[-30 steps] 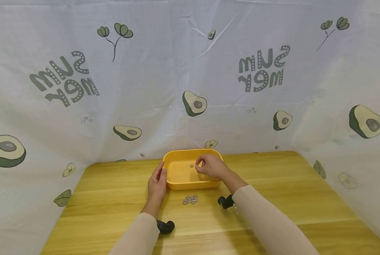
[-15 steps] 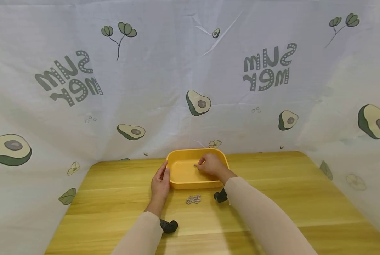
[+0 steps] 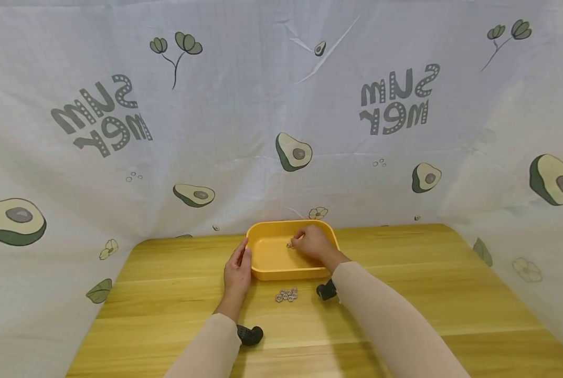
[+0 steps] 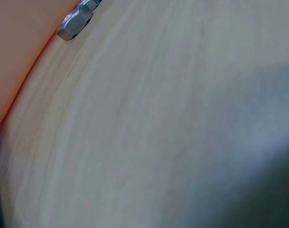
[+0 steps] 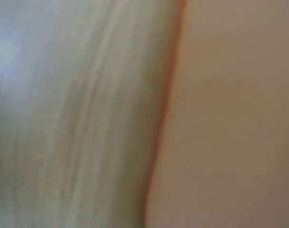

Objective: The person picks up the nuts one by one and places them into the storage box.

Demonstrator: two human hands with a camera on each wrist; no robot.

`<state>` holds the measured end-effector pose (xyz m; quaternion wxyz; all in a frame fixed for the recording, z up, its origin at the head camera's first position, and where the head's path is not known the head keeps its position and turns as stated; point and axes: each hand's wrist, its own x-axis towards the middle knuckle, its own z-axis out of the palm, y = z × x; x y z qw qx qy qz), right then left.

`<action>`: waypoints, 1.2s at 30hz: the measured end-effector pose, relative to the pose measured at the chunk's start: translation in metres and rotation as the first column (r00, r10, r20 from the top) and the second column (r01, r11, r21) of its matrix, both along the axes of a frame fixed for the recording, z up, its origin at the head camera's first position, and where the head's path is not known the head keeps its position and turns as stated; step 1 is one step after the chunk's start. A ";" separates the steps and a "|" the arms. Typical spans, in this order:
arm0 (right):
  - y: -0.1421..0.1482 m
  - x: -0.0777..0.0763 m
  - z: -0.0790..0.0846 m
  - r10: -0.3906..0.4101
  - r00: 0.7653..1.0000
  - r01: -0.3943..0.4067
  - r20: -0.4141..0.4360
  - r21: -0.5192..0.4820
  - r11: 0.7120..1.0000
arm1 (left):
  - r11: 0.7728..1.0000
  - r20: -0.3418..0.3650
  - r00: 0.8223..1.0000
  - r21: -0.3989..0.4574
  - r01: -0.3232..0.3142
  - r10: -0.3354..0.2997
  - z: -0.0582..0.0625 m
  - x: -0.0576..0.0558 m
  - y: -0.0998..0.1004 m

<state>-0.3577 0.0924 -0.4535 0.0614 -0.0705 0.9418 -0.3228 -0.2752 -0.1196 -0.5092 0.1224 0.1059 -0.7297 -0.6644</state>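
Inside the yellow tray (image 3: 286,274) my right hand (image 3: 313,242) reaches down with its fingertips together, pinching a small silvery nut that is mostly hidden by the fingers. Another nut (image 3: 289,245) lies on the tray floor right beside those fingertips. Against the outside of the tray's left wall rests my left hand (image 3: 237,270), its fingers fairly straight. Several metal nuts (image 3: 285,296) lie grouped on the table in front of the tray. A few of the same nuts (image 4: 75,23) show at the upper left of the left wrist view.
The wooden table (image 3: 177,294) backs onto a hanging cloth (image 3: 243,105) printed with avocados. Black wrist devices (image 3: 250,336) sit at both cuffs. Blurred tan-orange surfaces fill one side of each wrist view; I cannot tell what they are.
The head view has shifted slightly. My right hand has lowered a little in the tray, and its fingertips now sit close beside the lying nut. The left hand keeps its place.
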 end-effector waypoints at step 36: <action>0.020 0.139 -0.018 0.139 0.990 -0.133 0.012 -0.208 0.969 | 1.000 -0.022 1.000 -0.020 -0.003 0.002 -0.001 0.003 0.002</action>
